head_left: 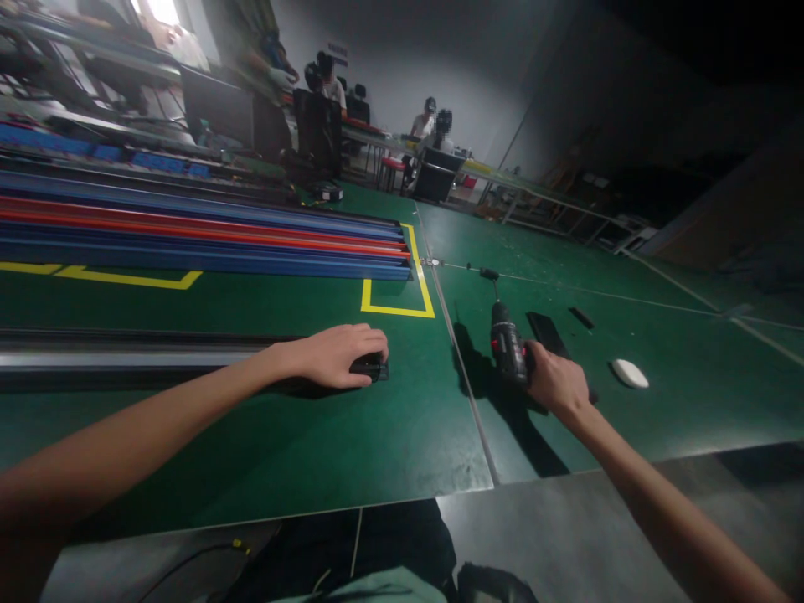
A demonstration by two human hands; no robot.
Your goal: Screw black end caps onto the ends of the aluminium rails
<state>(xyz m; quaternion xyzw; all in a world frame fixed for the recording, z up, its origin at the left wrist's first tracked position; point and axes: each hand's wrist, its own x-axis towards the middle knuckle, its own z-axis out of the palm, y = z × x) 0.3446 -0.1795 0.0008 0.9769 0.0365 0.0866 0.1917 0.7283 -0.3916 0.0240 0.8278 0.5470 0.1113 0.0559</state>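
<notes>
My right hand [561, 383] is wrapped around the handle of a black cordless drill [507, 343] with red accents. Its long bit points away from me, toward a small black piece [488, 274] on the table; whether the tip touches that piece I cannot tell. On the left, a long black-and-silver metal profile [138, 356] lies flat. My left hand [348, 356] is closed over its right end, the fingers around a dark end piece [377, 368] that is partly hidden.
Blue and red profiles [251, 243] lie side by side beyond my left hand, near yellow tape [399, 311] on the green table [408, 435]. Right of the drill are a dark flat bar [548, 333], a short black strip [581, 317] and a white oval object [630, 373]. Several people are in the background.
</notes>
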